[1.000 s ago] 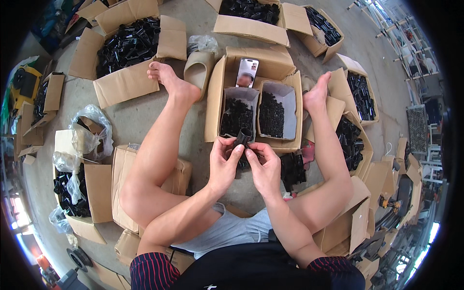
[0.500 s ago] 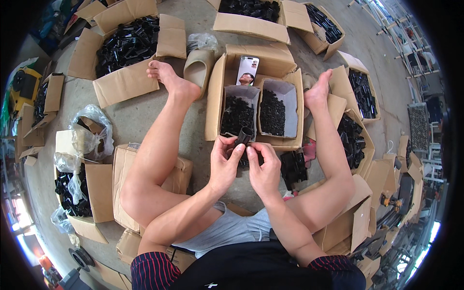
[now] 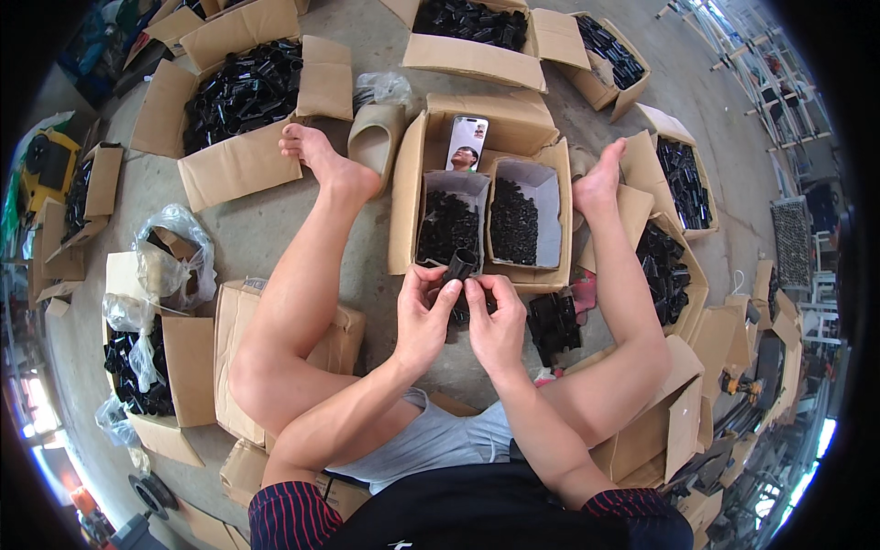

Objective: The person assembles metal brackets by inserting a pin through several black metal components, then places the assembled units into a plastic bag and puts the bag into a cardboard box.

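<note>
I sit on a concrete floor with legs spread. My left hand (image 3: 423, 316) and my right hand (image 3: 495, 323) meet in front of me, both gripping a small black plastic tube piece (image 3: 459, 267), which sticks up between the fingertips. Just beyond the hands stands an open cardboard box (image 3: 409, 197) holding two smaller trays of small black parts (image 3: 446, 225) (image 3: 513, 220). A phone (image 3: 467, 144) leans upright at the back of that box. A pile of black parts (image 3: 553, 321) lies on the floor by my right knee.
Open cartons of black parts ring me: a large one far left (image 3: 240, 84), others at the top (image 3: 469, 20) and right (image 3: 680, 179). Plastic bags (image 3: 172, 252) and flat cardboard (image 3: 240, 323) lie to my left. A beige slipper (image 3: 374, 137) rests by my left foot.
The hands stay together in front of the box. The black piece now stands higher between the fingertips, and the fingers have shifted around it.
</note>
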Available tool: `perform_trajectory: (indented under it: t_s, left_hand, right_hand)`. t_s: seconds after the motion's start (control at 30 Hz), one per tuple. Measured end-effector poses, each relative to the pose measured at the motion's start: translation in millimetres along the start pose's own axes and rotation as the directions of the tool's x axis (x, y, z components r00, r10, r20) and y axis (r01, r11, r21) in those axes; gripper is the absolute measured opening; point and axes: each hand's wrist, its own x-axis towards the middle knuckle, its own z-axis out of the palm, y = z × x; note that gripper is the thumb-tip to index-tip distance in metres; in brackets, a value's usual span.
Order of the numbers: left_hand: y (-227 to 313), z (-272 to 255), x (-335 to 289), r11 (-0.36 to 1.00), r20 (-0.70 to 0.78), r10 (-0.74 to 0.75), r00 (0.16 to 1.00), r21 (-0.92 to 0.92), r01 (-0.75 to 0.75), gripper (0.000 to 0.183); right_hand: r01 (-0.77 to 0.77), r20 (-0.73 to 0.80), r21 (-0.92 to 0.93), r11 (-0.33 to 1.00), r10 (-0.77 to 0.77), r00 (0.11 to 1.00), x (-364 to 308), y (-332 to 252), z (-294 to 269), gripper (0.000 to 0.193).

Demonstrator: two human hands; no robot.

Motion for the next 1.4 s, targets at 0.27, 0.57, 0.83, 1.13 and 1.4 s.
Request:
perform_trajectory:
  t_s: [0.27, 0.57, 0.83, 1.13, 1.4]
  left_hand:
    - [3, 3, -1, 0.999, -0.009, -0.025, 1.000, -0.031, 0.025, 0.019]
    - [5, 3, -1, 0.998, -0.004, -0.048, 0.999, -0.030, 0.048, 0.020]
    - [2, 1, 0, 0.997, -0.025, -0.076, 0.997, -0.010, 0.076, 0.020]
    - [2, 1, 1, 0.997, -0.021, -0.078, 0.997, -0.015, 0.078, 0.019]
    - [-5, 3, -4, 0.998, 0.013, -0.069, 0.998, 0.014, 0.069, 0.018]
  right_hand:
    - [-0.013, 0.090, 0.110, 0.994, 0.003, 0.996, -2, 8, -1, 0.022]
    - [-0.003, 0.034, 0.157, 0.988, -0.002, 0.999, -2, -1, 1, 0.020]
    - [-0.047, 0.024, 0.185, 0.982, 0.043, 0.999, -5, 7, 3, 0.018]
    - [-0.037, 0.033, 0.180, 0.983, 0.032, 0.999, -3, 2, 1, 0.016]
    - [-0.038, -0.005, 0.134, 0.990, 0.039, 0.999, -6, 1, -3, 0.020]
